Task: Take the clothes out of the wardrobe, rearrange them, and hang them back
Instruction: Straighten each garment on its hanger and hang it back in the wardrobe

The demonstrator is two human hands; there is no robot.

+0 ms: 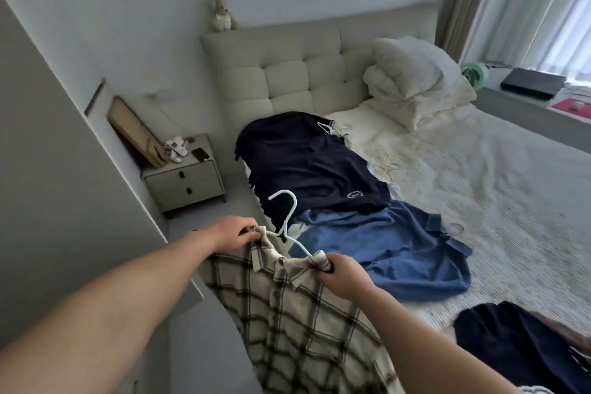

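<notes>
Bed (479,201) — clothes-strewn, bedroom

Count, head view. Two bare hands: left hand (235,232), right hand (343,275). One cream-and-black plaid button shirt (297,323). One pale blue plastic hanger (289,221). Garments lying on the bed: one navy top with a white crest (307,163), one blue denim shirt (393,249), one dark garment at lower right (518,339). One two-drawer bedside cabinet (185,182). One plush toy on the headboard (221,14). One green fan (475,72).
</notes>
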